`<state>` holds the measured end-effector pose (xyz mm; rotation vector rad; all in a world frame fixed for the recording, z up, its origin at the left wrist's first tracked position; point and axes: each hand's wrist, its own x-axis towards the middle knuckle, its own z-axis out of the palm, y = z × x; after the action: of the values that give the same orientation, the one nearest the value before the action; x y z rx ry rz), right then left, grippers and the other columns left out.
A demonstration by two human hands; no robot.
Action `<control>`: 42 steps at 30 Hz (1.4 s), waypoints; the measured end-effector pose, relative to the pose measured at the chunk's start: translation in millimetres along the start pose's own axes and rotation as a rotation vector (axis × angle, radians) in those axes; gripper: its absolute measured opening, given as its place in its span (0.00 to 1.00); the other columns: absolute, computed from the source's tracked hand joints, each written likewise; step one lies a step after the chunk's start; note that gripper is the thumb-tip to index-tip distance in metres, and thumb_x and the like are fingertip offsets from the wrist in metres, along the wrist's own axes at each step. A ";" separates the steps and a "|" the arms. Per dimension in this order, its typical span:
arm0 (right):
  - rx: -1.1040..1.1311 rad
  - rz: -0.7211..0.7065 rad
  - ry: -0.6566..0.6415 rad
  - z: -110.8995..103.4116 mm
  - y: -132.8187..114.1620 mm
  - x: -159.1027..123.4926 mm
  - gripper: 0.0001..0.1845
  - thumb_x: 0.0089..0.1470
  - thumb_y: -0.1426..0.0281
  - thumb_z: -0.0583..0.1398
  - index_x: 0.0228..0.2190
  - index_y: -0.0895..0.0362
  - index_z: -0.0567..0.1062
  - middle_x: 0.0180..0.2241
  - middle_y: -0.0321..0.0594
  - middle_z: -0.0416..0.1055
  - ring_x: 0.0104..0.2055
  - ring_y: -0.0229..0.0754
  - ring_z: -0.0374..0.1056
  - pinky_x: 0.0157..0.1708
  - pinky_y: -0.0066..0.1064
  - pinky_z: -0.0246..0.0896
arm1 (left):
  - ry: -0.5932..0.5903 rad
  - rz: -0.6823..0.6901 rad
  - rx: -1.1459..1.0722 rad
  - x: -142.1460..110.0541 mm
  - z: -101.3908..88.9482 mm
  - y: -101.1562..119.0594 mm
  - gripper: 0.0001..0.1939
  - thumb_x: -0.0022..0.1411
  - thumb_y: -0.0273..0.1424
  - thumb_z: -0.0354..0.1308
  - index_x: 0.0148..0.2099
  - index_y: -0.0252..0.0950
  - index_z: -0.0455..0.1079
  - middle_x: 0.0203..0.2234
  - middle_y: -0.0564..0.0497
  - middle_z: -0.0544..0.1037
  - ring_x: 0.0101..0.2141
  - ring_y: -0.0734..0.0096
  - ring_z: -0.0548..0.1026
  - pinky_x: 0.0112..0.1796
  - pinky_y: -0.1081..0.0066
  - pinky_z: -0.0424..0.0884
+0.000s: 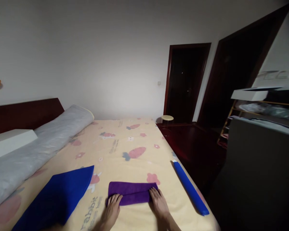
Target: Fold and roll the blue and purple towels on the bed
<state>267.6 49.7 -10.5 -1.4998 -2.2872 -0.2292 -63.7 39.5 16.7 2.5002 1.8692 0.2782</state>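
A folded purple towel (131, 192) lies on the bed near its front edge. My left hand (112, 208) rests flat on the towel's left end, fingers stretched out. My right hand (159, 202) lies flat at the towel's right end, fingers spread and touching its edge. Neither hand grips anything. A blue towel (60, 195) lies spread out to the left of my left hand. A rolled blue towel (190, 188) lies along the bed's right edge, to the right of my right hand.
The bed's cream sheet (125, 144) has a carrot print. A long grey bolster (45, 141) and a white box (9, 142) lie by the dark headboard (24, 112). A grey cabinet (262, 173), shelves, a small stool (167, 118) and dark doorways stand to the right.
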 end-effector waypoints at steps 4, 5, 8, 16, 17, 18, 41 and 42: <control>0.050 0.137 -0.011 -11.0 -16.2 -3.7 0.28 0.44 0.74 0.55 0.49 0.58 0.74 0.54 0.46 0.71 0.58 0.52 0.61 0.61 0.44 0.45 | 0.003 -0.011 -0.023 -6.3 -12.9 6.1 0.34 0.53 0.17 0.44 0.58 0.48 0.66 0.55 0.56 0.74 0.57 0.69 0.67 0.59 0.63 0.58; 0.056 0.168 -0.019 -15.9 -21.0 -6.7 0.27 0.44 0.74 0.55 0.48 0.58 0.74 0.53 0.46 0.71 0.58 0.52 0.61 0.61 0.44 0.45 | 0.014 -0.025 -0.030 -9.5 -12.9 8.7 0.32 0.53 0.17 0.45 0.57 0.47 0.67 0.54 0.55 0.75 0.56 0.69 0.67 0.60 0.63 0.58; 0.082 0.219 -0.055 -34.1 -34.2 -15.1 0.23 0.43 0.74 0.54 0.43 0.56 0.75 0.48 0.46 0.72 0.54 0.53 0.63 0.59 0.46 0.46 | 0.024 -0.089 -0.063 -19.4 -11.9 17.9 0.27 0.54 0.20 0.47 0.54 0.45 0.70 0.52 0.54 0.77 0.56 0.66 0.68 0.61 0.62 0.55; 0.158 0.297 -0.071 -61.7 -50.4 -13.4 0.17 0.43 0.74 0.54 0.38 0.57 0.74 0.38 0.45 0.72 0.46 0.52 0.63 0.56 0.46 0.47 | -0.016 -0.230 -0.048 -20.2 -25.9 34.7 0.22 0.57 0.21 0.45 0.47 0.39 0.75 0.49 0.49 0.77 0.54 0.64 0.68 0.59 0.62 0.55; 0.163 0.304 -0.073 -60.0 -54.2 -11.4 0.18 0.43 0.74 0.54 0.39 0.57 0.73 0.39 0.46 0.72 0.47 0.52 0.63 0.57 0.46 0.46 | -0.028 -0.244 -0.037 -18.4 -23.6 38.5 0.23 0.57 0.20 0.44 0.48 0.38 0.75 0.51 0.48 0.77 0.55 0.64 0.68 0.58 0.63 0.55; 0.171 0.304 -0.076 -57.4 -59.6 -9.1 0.19 0.43 0.74 0.54 0.40 0.57 0.73 0.41 0.46 0.72 0.48 0.52 0.63 0.58 0.46 0.44 | -0.046 -0.247 -0.031 -16.5 -19.9 43.5 0.25 0.57 0.20 0.43 0.50 0.38 0.74 0.52 0.48 0.76 0.56 0.64 0.67 0.58 0.64 0.55; 0.255 0.228 -0.216 -44.4 -68.3 0.1 0.30 0.54 0.57 0.54 0.56 0.56 0.70 0.56 0.47 0.68 0.58 0.56 0.60 0.62 0.47 0.41 | -0.246 -0.147 -0.103 -5.2 -30.6 52.0 0.33 0.57 0.33 0.45 0.66 0.42 0.57 0.66 0.51 0.59 0.65 0.63 0.55 0.63 0.54 0.48; 0.238 0.224 -0.194 -43.4 -60.7 -5.0 0.31 0.54 0.55 0.55 0.55 0.55 0.70 0.56 0.48 0.68 0.58 0.56 0.61 0.61 0.49 0.42 | -0.253 -0.162 -0.102 -6.7 -32.6 48.2 0.33 0.58 0.34 0.46 0.66 0.42 0.56 0.66 0.50 0.59 0.65 0.62 0.54 0.63 0.53 0.48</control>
<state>224.4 5.5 31.6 -1.6929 -2.1714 0.2534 -24.4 15.9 53.2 2.1849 1.8872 0.0499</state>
